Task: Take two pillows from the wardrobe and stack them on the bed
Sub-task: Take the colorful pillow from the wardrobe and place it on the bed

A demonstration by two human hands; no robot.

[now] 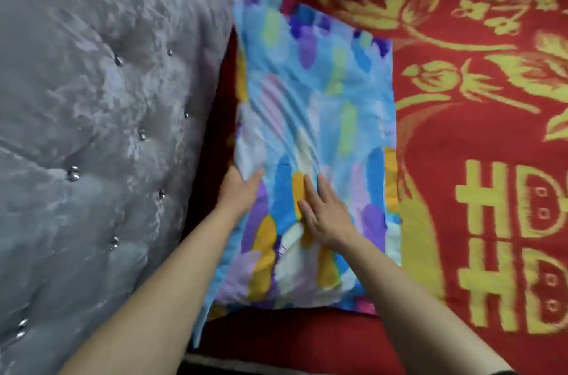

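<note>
Bed (pixel 479 141), red-and-gold cover, grey tufted headboard (pixel 92 128) alongside.
Patterned pillow (pixel 316 116) lies flat beside headboard — left hand (pixel 239 190) pinches its edge, right hand (pixel 322 211) spread flat on top, likely to square it.

A flat, wrinkled pillow (pixel 316 128) in blue, purple and yellow patches. It lies on the red bed (pixel 461 159).

Both hands (pixel 282 205) on patterned pillow (pixel 313 116)

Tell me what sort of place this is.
Most likely a bedroom: a grey tufted headboard, a red and gold bedspread, and a colourful pillow under both hands.
</note>
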